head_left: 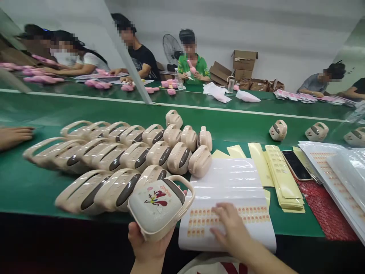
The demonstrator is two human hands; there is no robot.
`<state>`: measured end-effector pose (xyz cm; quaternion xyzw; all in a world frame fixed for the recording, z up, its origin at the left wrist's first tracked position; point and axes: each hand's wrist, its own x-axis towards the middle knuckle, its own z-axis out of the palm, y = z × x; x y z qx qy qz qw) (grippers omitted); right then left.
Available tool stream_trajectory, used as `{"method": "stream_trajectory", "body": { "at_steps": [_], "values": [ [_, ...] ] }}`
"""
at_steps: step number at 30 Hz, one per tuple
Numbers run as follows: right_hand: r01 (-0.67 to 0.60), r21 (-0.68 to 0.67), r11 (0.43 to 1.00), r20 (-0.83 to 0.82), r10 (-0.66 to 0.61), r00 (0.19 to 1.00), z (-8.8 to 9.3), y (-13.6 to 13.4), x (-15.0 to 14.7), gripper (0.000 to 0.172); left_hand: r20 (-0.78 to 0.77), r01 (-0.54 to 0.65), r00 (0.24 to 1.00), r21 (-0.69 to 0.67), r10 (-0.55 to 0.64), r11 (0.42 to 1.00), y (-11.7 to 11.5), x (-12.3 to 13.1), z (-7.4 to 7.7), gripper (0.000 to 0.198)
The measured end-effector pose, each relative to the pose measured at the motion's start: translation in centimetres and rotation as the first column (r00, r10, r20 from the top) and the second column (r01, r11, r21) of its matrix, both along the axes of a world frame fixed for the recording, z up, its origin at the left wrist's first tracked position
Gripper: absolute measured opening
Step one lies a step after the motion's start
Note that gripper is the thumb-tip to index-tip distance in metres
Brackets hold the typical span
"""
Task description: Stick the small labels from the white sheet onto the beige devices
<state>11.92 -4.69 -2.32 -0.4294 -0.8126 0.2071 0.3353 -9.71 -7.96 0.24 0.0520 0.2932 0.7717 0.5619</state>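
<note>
at the far left, a co-worker's bare hand [17, 137] is over the green table [23, 190]. to its right stand slanting rows of glossy cream plastic cases with looped handles [129, 160]. in front of them, your left hand [152, 243] grips a cream, rounded-square plastic case with a pale printed face [151, 217], thumb at its near left edge and fingertips showing behind its handle. that case is tilted, face up toward you, with the handle loop on the right, on the side of your other hand.

just right of it, your right hand [232, 224] is over a white glossy sheet [228, 179] bearing small orange-and-cream stickers [256, 219]. its thumb and fingers are spread, nothing visible between them; blur hides whether they touch the sheet. the sticker rows run left to right, showing on both sides of those fingers, and your right hand is the nearer one to them.

further right lie pale yellow paper strips [281, 186], a black-screened phone [296, 164] and red bubble wrap [322, 209].

behind, left to right: a clear plastic bottle [180, 82], an open-flapped brown cardboard box [219, 72], a silver flask [230, 84] and stacked brown cardboard boxes [244, 59]; you can't make out their contents.
</note>
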Motion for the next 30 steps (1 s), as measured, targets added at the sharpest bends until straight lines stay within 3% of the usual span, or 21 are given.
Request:
{"method": "stream_trajectory", "body": {
  "at_steps": [3, 6, 8, 10, 12, 14, 16, 20, 25, 30],
  "values": [
    [-0.110, 0.042, 0.993, 0.131, 0.104, 0.986, -2.0, -2.5, -3.5, 0.045, -0.016, -0.084, 0.996, 0.061, 0.086, 0.995, 0.1, 0.8, 0.6, 0.061],
    [-0.092, 0.186, 0.978, 0.181, 0.058, 0.982, -3.3, -2.6, -4.2, 0.024, 0.011, -0.087, 0.996, 0.090, 0.087, 0.992, -0.4, 1.4, 1.0, 0.060],
    [-0.076, 0.197, 0.977, 0.149, 0.047, 0.988, -3.5, -2.2, -4.1, 0.019, 0.037, -0.066, 0.997, 0.088, 0.063, 0.994, -0.9, 1.7, 1.2, 0.058],
    [-0.060, 0.087, 0.994, 0.046, 0.056, 0.997, -3.0, -1.9, -3.8, 0.017, 0.077, -0.050, 0.996, 0.063, 0.045, 0.997, -1.5, 2.1, 1.1, 0.056],
    [-0.068, -0.150, 0.986, -0.156, 0.045, 0.987, -1.6, -1.5, -3.5, 0.011, 0.128, -0.026, 0.992, 0.028, 0.022, 0.999, -1.9, 2.7, 0.8, 0.053],
    [-0.135, -0.394, 0.909, -0.386, -0.031, 0.922, 0.3, -1.0, -3.3, 0.010, 0.181, -0.016, 0.983, -0.014, 0.018, 1.000, -1.9, 3.5, 0.5, 0.049],
    [-0.200, -0.505, 0.840, -0.553, -0.138, 0.821, 2.3, -0.5, -3.4, 0.016, 0.237, -0.002, 0.971, -0.053, 0.015, 0.999, -1.6, 4.6, 0.3, 0.044],
    [-0.153, -0.508, 0.848, -0.681, -0.286, 0.674, 4.3, 0.0, -4.6, 0.022, 0.333, 0.090, 0.939, -0.014, -0.080, 0.996, -0.6, 6.7, 0.4, 0.035],
    [-0.079, -0.520, 0.850, -0.662, -0.343, 0.667, 4.0, -0.1, -5.6, 0.022, 0.343, 0.134, 0.921, 0.170, -0.186, 0.976, 0.1, 7.7, 0.4, 0.033],
    [-0.063, -0.529, 0.846, -0.668, -0.369, 0.646, 4.1, -0.2, -5.6, 0.022, 0.359, 0.117, 0.899, 0.355, -0.251, 0.927, 0.0, 7.9, -0.5, 0.033]
  ]
}}
